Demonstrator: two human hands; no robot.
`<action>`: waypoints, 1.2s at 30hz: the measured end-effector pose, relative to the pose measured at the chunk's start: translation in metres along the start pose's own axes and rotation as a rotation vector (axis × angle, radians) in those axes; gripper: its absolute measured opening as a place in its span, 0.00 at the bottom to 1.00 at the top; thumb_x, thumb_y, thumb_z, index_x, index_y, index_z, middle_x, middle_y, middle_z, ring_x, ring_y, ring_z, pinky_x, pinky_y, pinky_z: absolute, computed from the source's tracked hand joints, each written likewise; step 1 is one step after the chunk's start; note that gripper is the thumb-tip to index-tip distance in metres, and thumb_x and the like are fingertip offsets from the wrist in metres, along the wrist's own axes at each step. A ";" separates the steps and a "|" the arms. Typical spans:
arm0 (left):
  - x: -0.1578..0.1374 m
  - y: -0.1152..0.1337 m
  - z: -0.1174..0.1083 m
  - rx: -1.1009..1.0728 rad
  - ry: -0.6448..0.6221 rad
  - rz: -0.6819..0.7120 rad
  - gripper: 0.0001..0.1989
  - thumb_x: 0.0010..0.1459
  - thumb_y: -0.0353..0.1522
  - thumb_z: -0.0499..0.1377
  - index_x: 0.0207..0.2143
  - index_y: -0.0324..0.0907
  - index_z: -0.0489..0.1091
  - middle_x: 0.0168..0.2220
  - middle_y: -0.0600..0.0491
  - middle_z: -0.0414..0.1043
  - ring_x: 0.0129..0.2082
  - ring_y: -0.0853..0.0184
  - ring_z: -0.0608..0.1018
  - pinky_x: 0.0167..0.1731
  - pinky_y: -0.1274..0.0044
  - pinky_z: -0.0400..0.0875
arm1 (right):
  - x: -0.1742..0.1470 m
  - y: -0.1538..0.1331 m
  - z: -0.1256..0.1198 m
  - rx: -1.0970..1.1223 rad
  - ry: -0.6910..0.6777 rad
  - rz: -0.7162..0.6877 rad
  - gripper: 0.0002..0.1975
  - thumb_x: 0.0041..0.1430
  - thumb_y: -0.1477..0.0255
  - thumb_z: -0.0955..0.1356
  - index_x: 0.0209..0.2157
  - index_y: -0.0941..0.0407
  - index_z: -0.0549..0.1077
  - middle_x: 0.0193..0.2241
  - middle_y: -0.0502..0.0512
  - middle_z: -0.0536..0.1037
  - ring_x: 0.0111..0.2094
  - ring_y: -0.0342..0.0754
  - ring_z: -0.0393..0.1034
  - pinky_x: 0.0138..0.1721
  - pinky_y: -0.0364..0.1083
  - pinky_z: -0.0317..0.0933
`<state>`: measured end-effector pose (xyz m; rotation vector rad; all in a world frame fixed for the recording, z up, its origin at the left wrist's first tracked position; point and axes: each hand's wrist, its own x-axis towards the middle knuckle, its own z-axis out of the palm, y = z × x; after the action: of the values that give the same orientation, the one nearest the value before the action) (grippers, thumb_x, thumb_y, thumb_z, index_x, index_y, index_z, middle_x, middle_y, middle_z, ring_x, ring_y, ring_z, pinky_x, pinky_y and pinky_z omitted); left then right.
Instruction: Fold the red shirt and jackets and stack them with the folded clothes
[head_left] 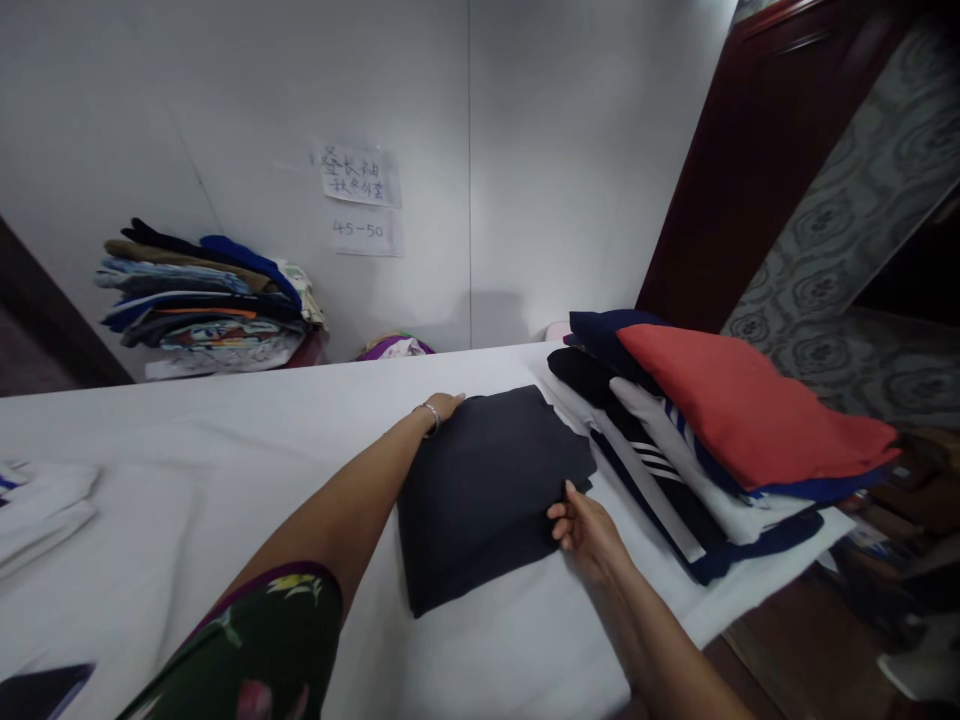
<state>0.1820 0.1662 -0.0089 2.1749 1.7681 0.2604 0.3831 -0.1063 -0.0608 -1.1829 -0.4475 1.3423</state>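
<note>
Dark green flowered sleeve (262, 640), left arm, nearest item. Dark flat object (46, 692), one, lower left corner, cut by the frame.

Right hand (592, 535): fingers curled, fingertips at the right edge of the charcoal garment (487, 495). Garment: one, folded to a rough block, flat on the white table (517, 650), between the hands. Left hand (444, 406), bracelet at wrist: at the garment's far left corner. Each grip looks narrow, though fingers are partly hidden; whether either pinches cloth cannot be told.

Risks, as judged: uneven pull from the two sides could skew the block or open its layers; the ragged right edge, if drawn outward, could snag the neighbouring stack.

White garment (45, 510): one, left side of table, well apart. Right-hand stack, just beside the block and limiting room there: black striped garment (656, 455), coral garment (757, 410) on top, leaning toward the table's right edge; a knock could slide it off.

Beyond the table's far edge: pile of folded clothes (217, 300), left; purple bundle (397, 347); paper notes (361, 178) on the grey wall (555, 150).
</note>
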 end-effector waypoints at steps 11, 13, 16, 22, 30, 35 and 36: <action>0.004 0.015 0.023 -0.097 -0.016 -0.100 0.11 0.55 0.38 0.57 0.35 0.42 0.75 0.47 0.44 0.74 0.48 0.57 0.75 0.43 0.72 0.68 | 0.013 0.009 -0.003 -0.067 0.078 -0.165 0.26 0.43 0.53 0.73 0.13 0.56 0.59 0.07 0.46 0.63 0.10 0.37 0.56 0.12 0.38 0.48; 0.002 0.014 0.023 -0.116 -0.016 -0.091 0.11 0.55 0.38 0.57 0.33 0.42 0.75 0.46 0.44 0.75 0.46 0.58 0.76 0.42 0.73 0.68 | 0.012 0.009 -0.002 -0.064 0.076 -0.154 0.26 0.44 0.53 0.73 0.13 0.56 0.59 0.07 0.46 0.62 0.09 0.37 0.56 0.12 0.38 0.48; -0.002 0.014 0.015 -0.159 0.020 -0.045 0.13 0.57 0.38 0.54 0.37 0.41 0.74 0.45 0.45 0.75 0.45 0.60 0.76 0.41 0.74 0.68 | 0.012 0.009 -0.002 -0.058 0.080 -0.151 0.26 0.44 0.53 0.73 0.14 0.56 0.58 0.08 0.44 0.61 0.09 0.37 0.56 0.12 0.38 0.48; -0.056 0.028 -0.016 -0.261 0.081 0.222 0.17 0.60 0.40 0.50 0.46 0.42 0.70 0.48 0.52 0.73 0.46 0.67 0.73 0.47 0.77 0.65 | 0.013 0.008 -0.003 -0.003 0.096 -0.153 0.23 0.42 0.53 0.74 0.20 0.57 0.66 0.08 0.41 0.59 0.10 0.38 0.60 0.11 0.36 0.49; -0.215 0.034 0.009 0.041 0.043 0.746 0.30 0.49 0.50 0.60 0.51 0.43 0.66 0.52 0.47 0.68 0.51 0.56 0.68 0.49 0.64 0.59 | 0.004 -0.002 -0.012 0.091 0.059 -0.159 0.19 0.45 0.57 0.74 0.27 0.58 0.71 0.12 0.45 0.67 0.14 0.39 0.64 0.12 0.36 0.54; -0.237 0.027 0.027 0.208 0.147 0.714 0.22 0.53 0.41 0.61 0.48 0.41 0.66 0.48 0.45 0.67 0.49 0.56 0.67 0.47 0.65 0.58 | -0.023 0.000 -0.026 0.057 0.097 -0.153 0.13 0.48 0.66 0.73 0.32 0.58 0.70 0.18 0.47 0.72 0.16 0.40 0.67 0.13 0.36 0.57; -0.234 0.027 0.027 0.227 0.155 0.681 0.17 0.54 0.39 0.61 0.44 0.40 0.67 0.45 0.46 0.68 0.47 0.56 0.68 0.45 0.66 0.58 | -0.028 0.002 -0.028 0.017 0.090 -0.123 0.13 0.48 0.66 0.72 0.33 0.57 0.70 0.19 0.48 0.74 0.16 0.40 0.68 0.14 0.36 0.59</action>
<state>0.1656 -0.0707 -0.0093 2.9369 1.0979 0.4054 0.3985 -0.1433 -0.0635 -1.1780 -0.4368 1.1807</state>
